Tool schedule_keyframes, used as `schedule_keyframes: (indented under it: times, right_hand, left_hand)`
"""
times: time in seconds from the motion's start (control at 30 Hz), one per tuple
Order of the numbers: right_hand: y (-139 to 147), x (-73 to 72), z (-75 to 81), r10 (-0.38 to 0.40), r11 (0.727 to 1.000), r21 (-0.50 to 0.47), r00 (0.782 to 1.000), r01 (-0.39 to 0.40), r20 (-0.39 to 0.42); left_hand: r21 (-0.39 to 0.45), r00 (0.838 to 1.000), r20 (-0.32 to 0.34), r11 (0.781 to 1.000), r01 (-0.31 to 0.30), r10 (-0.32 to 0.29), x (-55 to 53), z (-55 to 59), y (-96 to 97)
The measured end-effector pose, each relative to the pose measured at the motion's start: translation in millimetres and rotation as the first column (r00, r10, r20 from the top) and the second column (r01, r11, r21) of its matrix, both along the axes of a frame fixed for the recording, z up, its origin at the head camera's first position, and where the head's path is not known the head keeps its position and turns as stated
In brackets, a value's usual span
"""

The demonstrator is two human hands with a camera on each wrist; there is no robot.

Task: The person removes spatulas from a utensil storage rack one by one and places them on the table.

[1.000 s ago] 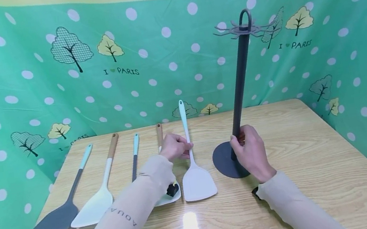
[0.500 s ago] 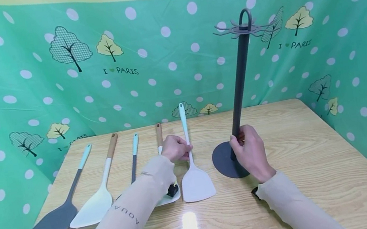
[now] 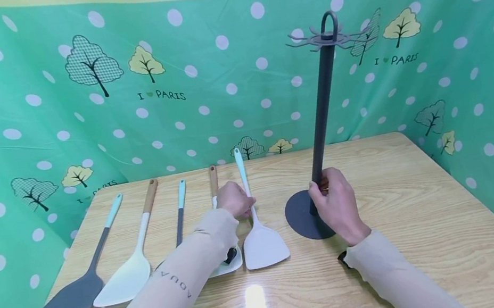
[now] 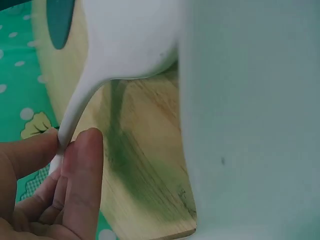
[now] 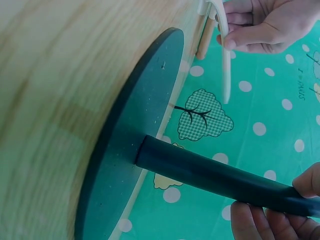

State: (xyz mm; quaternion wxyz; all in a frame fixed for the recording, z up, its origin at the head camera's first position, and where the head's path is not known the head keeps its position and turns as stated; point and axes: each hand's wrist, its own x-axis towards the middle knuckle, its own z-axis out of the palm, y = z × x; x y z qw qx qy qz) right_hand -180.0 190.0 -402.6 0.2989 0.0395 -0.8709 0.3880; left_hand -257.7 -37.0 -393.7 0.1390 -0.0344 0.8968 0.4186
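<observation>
In the head view my left hand [image 3: 235,199] pinches the shaft of a white spatula [image 3: 265,245] with a mint handle. The left wrist view shows thumb and fingers on its narrow neck [image 4: 75,112]. Seen from the right wrist, the spatula's handle [image 5: 226,75] stands off the tabletop. My right hand [image 3: 339,206] grips the lower pole of a black utensil stand [image 3: 324,104]. This stand has a round base [image 3: 305,220], a ring of hooks [image 3: 326,40] and a top loop. Its pole leans right in the head view.
Left of my hand lie a dark grey spatula [image 3: 75,297], a white one with a wooden handle [image 3: 131,277], another mint-handled one [image 3: 181,221] and a brown-handled one [image 3: 214,180]. My left sleeve partly hides the last two. A polka-dot cloth [image 3: 196,76] hangs behind the wooden table [image 3: 408,193].
The handle end of the held spatula has swung left and lower in the head view. My left hand has shifted slightly left with it. The right hand and the stand stay in place.
</observation>
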Motion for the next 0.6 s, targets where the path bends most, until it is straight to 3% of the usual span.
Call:
schedule_keyframes:
  times: [0.23,0.6]
  right_hand:
    - [-0.4,-0.3,-0.2,0.006,1.000,0.001,1.000,-0.006,-0.003]
    - [0.3,-0.2,-0.4,-0.002,1.000,0.001,1.000,0.002,0.006]
  left_hand:
    - [-0.134,0.998,-0.040,0.990,0.043,-0.049,-0.2,-2.6,3.1]
    - [-0.192,0.997,-0.042,0.979,0.061,-0.070,-1.1,-6.3,7.1]
